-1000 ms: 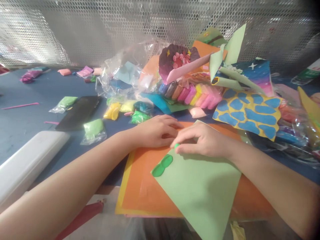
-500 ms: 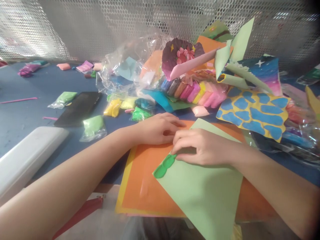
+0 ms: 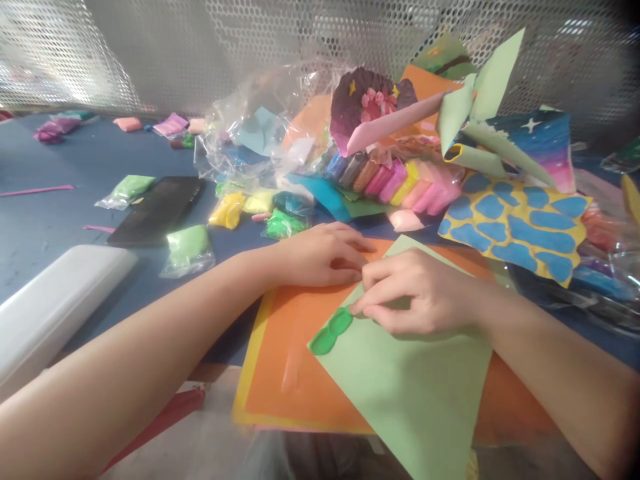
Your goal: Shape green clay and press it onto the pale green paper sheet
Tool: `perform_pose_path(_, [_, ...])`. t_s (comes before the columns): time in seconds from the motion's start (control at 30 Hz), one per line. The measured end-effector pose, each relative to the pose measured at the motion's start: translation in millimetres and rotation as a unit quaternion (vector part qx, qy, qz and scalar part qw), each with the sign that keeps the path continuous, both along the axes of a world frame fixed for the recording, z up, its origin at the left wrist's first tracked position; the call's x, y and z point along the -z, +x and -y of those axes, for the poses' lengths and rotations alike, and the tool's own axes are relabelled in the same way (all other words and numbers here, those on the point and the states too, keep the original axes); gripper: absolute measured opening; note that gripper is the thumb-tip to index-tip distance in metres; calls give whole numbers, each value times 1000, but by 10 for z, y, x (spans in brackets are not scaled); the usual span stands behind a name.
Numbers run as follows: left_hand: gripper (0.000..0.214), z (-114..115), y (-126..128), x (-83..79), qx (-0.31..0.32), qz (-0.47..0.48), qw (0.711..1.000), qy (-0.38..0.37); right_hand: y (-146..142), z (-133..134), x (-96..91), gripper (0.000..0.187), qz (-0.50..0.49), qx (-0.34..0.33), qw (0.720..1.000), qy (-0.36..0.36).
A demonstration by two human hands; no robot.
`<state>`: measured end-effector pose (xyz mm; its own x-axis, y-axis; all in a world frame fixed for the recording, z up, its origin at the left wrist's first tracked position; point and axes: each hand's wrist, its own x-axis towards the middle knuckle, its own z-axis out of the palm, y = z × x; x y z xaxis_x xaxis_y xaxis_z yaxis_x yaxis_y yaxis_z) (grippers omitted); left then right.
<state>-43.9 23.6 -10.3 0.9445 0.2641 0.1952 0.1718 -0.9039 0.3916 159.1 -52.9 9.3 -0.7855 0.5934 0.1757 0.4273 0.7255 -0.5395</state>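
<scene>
A pale green sheet of paper (image 3: 415, 393) lies slantwise over orange sheets (image 3: 295, 360). On its left corner sits a flattened strip of bright green modelling clay (image 3: 331, 335) with rounded lobes. My right hand (image 3: 413, 290) rests on the green sheet, fingers curled and bunched, its fingertips at the upper end of the clay. What lies beneath those fingertips is hidden. Beside it, my left hand (image 3: 323, 255) lies palm down with loosely stretched fingers across the top edge of the orange sheet, its fingertips close to the right hand.
Bagged clay in light green (image 3: 190, 247), yellow (image 3: 227, 210) and green (image 3: 284, 225) lies beyond my left arm. A black flat case (image 3: 157, 210) and a white box (image 3: 65, 300) stand left. A blue-and-yellow patterned sheet (image 3: 520, 227) and piled paper crafts (image 3: 373, 110) sit behind, before a perforated metal screen (image 3: 165, 53).
My right hand has shifted slightly right along the sheet, showing more of the clay's upper end. The left hand stays on the orange sheet, and the view has moved a little.
</scene>
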Motion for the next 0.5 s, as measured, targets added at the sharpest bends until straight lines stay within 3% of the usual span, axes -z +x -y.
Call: perform_pose_path(0.5, [22, 1, 4, -16, -5, -1, 1000, -19, -3, -14, 58, 25, 53, -31, 995, 81])
